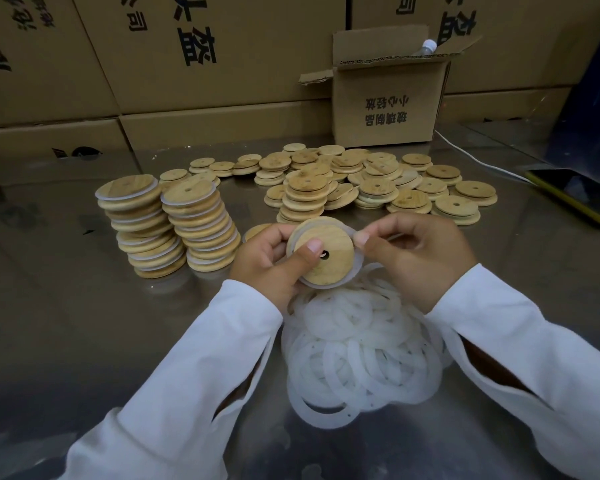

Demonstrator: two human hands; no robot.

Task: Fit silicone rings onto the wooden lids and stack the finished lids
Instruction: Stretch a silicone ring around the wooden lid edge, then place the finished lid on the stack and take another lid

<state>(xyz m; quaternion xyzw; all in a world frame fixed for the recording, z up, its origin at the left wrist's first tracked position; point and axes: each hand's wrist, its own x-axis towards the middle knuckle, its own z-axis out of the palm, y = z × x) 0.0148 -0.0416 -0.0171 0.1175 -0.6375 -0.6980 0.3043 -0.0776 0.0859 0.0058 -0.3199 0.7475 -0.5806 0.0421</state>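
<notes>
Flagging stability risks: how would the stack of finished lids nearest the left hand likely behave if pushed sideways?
That stack of finished lids leans, with lids offset, so a push would probably topple it. The silicone rings between lids may add grip, favouring tipping over shearing. On the shiny metal table its base could skid.

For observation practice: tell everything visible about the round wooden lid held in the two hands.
The round, pale wooden lid is a flat grained disc with a small hole near its centre. The left hand holds it tilted above a pile of white silicone rings, thumb on its face beside the hole. A translucent white silicone ring lies round its rim, pinched at the upper right by the right hand.
</notes>
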